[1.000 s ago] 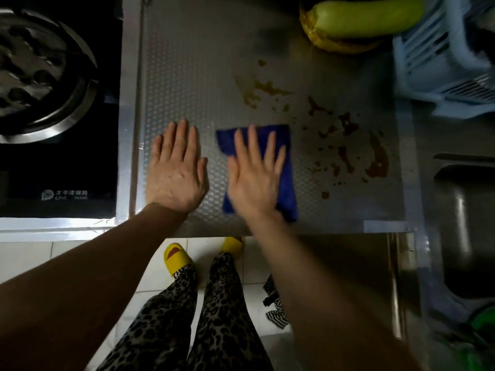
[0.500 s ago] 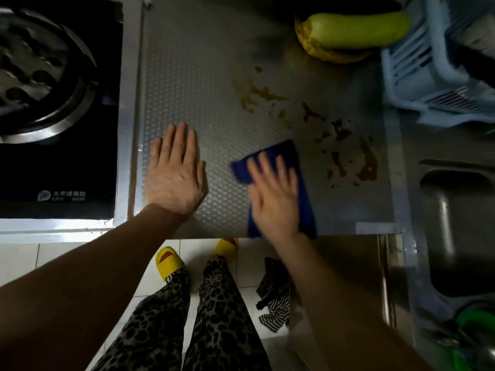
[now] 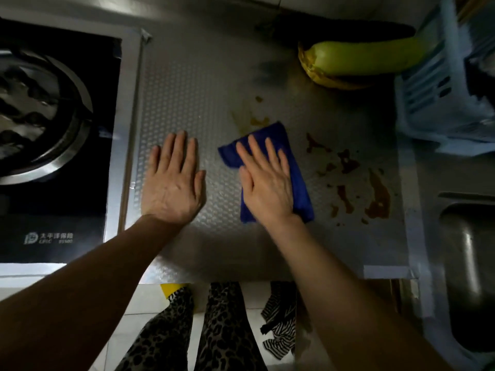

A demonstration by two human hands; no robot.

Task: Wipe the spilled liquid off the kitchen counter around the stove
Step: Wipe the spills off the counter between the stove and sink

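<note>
A blue cloth [image 3: 300,183] lies folded on the dimpled steel counter [image 3: 214,76]. My right hand [image 3: 267,183] presses flat on it, fingers straight and spread. My left hand [image 3: 172,183] rests flat on the bare counter to the left of the cloth, near the stove's edge. Brown spilled liquid [image 3: 375,196] lies in streaks and drops to the right of the cloth. A paler smear [image 3: 249,119] sits just beyond the cloth's far corner. The black glass stove [image 3: 53,210] with its metal burner ring [image 3: 40,116] fills the left side.
A green gourd [image 3: 369,56] lies at the back right on something yellow. A pale blue plastic basket [image 3: 439,97] stands at the right. A steel sink [image 3: 471,263] opens at the right edge. The counter's front edge runs below my wrists, with a striped rag [image 3: 281,325] hanging under it.
My right hand has slid the blue cloth away from the counter's front edge, up toward the pale smear. My left hand has stayed flat in place.
</note>
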